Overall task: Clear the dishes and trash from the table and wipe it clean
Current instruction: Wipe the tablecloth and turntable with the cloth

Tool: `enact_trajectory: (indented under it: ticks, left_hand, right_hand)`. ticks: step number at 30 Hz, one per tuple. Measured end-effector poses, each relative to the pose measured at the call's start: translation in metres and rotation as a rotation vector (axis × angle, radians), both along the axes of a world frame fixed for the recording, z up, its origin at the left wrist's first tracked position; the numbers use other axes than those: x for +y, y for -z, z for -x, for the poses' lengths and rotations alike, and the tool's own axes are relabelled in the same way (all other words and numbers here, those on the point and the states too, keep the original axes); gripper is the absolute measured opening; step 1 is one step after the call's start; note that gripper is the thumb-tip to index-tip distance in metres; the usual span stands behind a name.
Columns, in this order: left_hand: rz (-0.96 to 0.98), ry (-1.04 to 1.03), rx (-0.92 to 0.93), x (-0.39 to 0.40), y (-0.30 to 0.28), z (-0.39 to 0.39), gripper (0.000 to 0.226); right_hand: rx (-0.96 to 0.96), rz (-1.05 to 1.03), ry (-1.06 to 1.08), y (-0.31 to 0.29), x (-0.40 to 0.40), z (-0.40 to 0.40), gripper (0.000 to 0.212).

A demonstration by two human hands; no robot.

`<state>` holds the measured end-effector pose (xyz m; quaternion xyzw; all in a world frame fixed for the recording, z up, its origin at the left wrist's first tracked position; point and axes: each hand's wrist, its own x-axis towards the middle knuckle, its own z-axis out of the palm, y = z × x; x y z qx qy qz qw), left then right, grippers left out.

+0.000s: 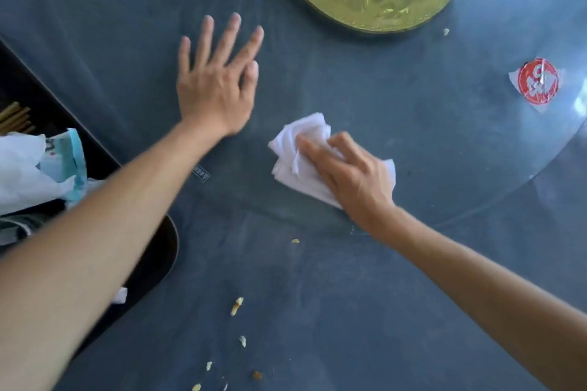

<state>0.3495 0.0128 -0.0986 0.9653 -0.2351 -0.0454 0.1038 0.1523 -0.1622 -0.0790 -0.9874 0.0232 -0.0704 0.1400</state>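
two bare forearms reach over the dark grey bench (317,295). right hand (352,174) presses one crumpled white paper napkin (301,149), fingers straight, slightly apart; it looks soft, light, tearable, best held bunched under the palm. left hand (216,79) lies flat, fingers spread. about six yellow crumbs (236,306) lie near; one red-printed wrapper (536,82) lies right.

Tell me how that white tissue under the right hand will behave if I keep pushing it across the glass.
The white tissue is crumpled and folded, so it probably stays floppy and bunches up further under the right hand. It looks thin and light, so it likely slides easily over the smooth glass top. It may skip over the crumbs unless pressed flat.
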Motion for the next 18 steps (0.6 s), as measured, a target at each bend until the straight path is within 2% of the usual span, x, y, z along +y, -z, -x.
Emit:
enact_trajectory:
  ticks: [4,7,8,10,13,16,18]
  left_hand:
    - [-0.035,-0.001,0.032,0.023,-0.003,-0.051,0.051]
    - [-0.030,-0.019,0.018,0.027,-0.002,-0.053,0.050]
    - [-0.031,-0.013,0.021,0.026,-0.002,-0.053,0.050]
    - [-0.040,0.002,0.030,0.025,-0.004,-0.055,0.050]
    - [-0.020,-0.056,0.093,0.017,-0.011,-0.045,0.053]
    - [0.077,-0.068,0.166,-0.011,-0.021,0.006,0.057]
    - [0.069,-0.016,0.165,-0.028,-0.020,0.052,0.056]
  right_hand:
    - [0.051,-0.008,-0.168,0.002,0.033,0.054,0.072]
    - [0.182,-0.081,-0.293,0.002,0.049,0.085,0.091]
    - [0.170,-0.130,-0.294,-0.001,0.047,0.087,0.087]
    - [0.066,-0.247,-0.229,-0.015,0.035,0.073,0.067]
    - [-0.094,-0.383,-0.070,-0.047,-0.001,0.018,0.045]
    - [-0.257,-0.305,0.130,-0.066,-0.063,-0.066,0.023]
    - [-0.240,-0.193,0.222,-0.070,-0.110,-0.119,0.023]
